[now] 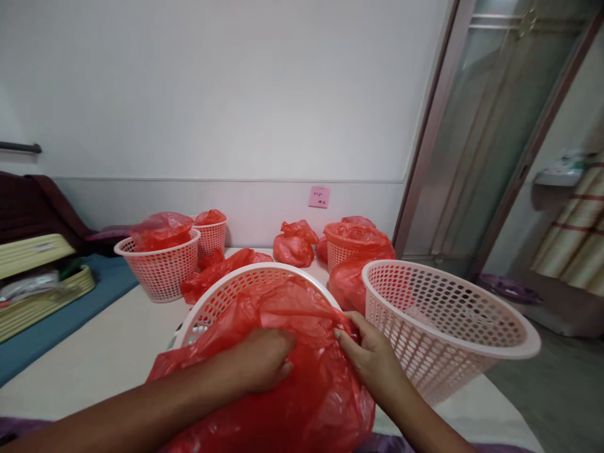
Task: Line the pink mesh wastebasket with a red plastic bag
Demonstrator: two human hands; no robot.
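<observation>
My left hand (262, 362) presses flat, fingers loosely curled, on the red bag (302, 384) in the near basket (221, 292); right hand (370, 355) fingers pinch its edge, keeping plastic spread.

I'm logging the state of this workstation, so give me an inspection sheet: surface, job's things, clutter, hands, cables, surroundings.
Surface: pale table, bare at near left.
Job's things: red plastic bag draped over the near pink basket.
Clutter: unlined basket at right; two bag-lined baskets at left; one lined basket and loose red bags at the back.
Hands: left hand pressing on the bag; right hand pinching its edge.
Cables: nothing seen.
Surroundings: white wall, pink note, glass door.
</observation>
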